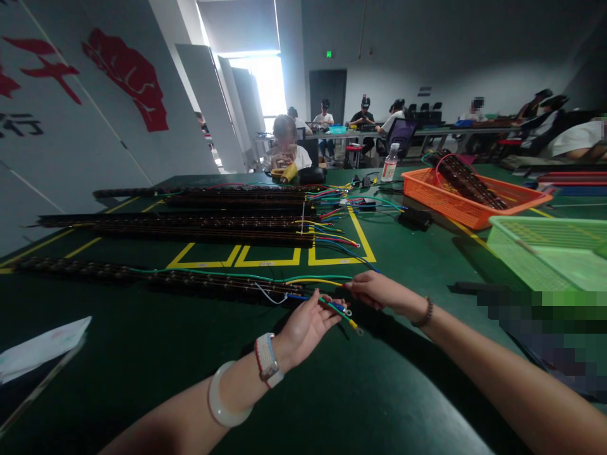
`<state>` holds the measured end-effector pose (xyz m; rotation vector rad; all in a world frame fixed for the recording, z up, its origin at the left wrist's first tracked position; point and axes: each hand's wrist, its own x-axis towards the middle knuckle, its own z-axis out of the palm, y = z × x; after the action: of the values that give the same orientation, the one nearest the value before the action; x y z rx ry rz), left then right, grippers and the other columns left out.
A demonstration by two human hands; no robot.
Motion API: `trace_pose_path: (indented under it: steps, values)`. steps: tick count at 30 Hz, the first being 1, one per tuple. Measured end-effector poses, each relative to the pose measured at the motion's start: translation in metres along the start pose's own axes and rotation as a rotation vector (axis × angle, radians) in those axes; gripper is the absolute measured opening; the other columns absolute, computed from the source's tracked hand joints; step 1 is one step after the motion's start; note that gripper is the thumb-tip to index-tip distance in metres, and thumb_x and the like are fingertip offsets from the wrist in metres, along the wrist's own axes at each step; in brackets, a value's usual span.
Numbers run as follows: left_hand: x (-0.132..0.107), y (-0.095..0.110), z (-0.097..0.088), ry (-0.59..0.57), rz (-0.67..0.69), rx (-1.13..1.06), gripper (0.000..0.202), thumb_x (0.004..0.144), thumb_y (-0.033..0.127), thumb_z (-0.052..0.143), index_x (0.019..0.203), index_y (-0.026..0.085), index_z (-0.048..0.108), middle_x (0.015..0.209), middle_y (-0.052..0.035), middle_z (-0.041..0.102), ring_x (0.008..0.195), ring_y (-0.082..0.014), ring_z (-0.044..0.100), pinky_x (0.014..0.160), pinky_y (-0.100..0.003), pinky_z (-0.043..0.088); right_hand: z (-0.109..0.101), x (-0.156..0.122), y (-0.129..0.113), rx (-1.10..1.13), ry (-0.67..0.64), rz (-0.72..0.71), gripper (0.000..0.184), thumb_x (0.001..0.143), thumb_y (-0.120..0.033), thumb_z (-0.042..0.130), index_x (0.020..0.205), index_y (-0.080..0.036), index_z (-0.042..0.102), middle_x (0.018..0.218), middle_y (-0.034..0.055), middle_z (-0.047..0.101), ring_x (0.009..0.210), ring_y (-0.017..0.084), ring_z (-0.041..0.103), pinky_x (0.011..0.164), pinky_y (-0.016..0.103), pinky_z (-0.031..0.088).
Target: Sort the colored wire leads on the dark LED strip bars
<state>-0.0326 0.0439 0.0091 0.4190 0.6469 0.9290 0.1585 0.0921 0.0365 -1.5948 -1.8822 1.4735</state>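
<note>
A long dark wire harness (190, 277) lies across the green table, its loose wires fanning out at the right end. My left hand (306, 325) is turned palm up, with a blue wire (337, 306) and a green wire (345, 317) held between thumb and fingers. Both wires end in ring terminals, which stick out past the fingertips. Just to the right, my right hand (384, 292) pinches the end of a yellow wire (322, 282). A white cable tie (269, 294) loops off the harness near its end.
More harness bundles (213, 222) lie behind, over yellow tape outlines. At the right stand an orange basket (443, 201), holding a dark bundle, and a green basket (516, 253). A bottle (389, 163) stands at the back. A person (287, 148) sits across the table; several others work farther away.
</note>
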Motion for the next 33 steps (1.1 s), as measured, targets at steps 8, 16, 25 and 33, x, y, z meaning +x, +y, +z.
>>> trace_pose_path:
  steps: [8, 16, 25, 33]
  values:
    - [-0.001, 0.0, 0.001, 0.013, -0.001, 0.001, 0.021, 0.089, 0.032, 0.048, 0.084, 0.012, 0.055, 0.095, -0.0134, 0.065, 0.098, -0.0219, 0.061, 0.1, -0.041, 0.038, -0.009, 0.0, 0.002, 0.594, -0.303, 0.018, 0.025, 0.088, -0.035, 0.038, 0.069, -0.019, 0.041, 0.041, -0.0121, 0.025, 0.034, 0.005, 0.013, 0.034, 0.016, 0.013]
    - [-0.002, 0.002, 0.004, 0.021, -0.028, -0.014, 0.021, 0.089, 0.028, 0.045, 0.088, 0.01, 0.056, 0.1, -0.0155, 0.063, 0.106, -0.0231, 0.058, 0.101, -0.041, 0.037, -0.006, 0.005, 0.004, -0.428, 0.172, -0.087, 0.044, 0.088, -0.049, 0.042, 0.069, -0.014, 0.062, 0.049, -0.0006, 0.052, 0.042, 0.009, 0.043, 0.043, 0.02, 0.028]
    - [-0.003, 0.004, 0.005, 0.011, -0.035, -0.033, 0.023, 0.09, 0.029, 0.045, 0.093, 0.009, 0.056, 0.102, -0.0162, 0.063, 0.106, -0.0232, 0.058, 0.101, -0.04, 0.038, 0.008, -0.008, -0.005, -0.934, 0.277, -0.095, 0.047, 0.092, -0.05, 0.036, 0.077, -0.018, 0.067, 0.072, 0.0077, 0.067, 0.064, 0.017, 0.062, 0.052, 0.023, 0.036]
    - [0.0, 0.001, -0.001, -0.058, -0.042, -0.017, 0.029, 0.091, 0.032, 0.043, 0.101, 0.009, 0.057, 0.107, -0.0149, 0.063, 0.106, -0.0216, 0.057, 0.101, -0.038, 0.037, 0.023, -0.05, -0.038, -1.039, 0.214, -0.119, 0.055, 0.09, -0.055, 0.034, 0.073, -0.017, 0.069, 0.068, 0.0101, 0.067, 0.06, 0.021, 0.064, 0.052, 0.027, 0.043]
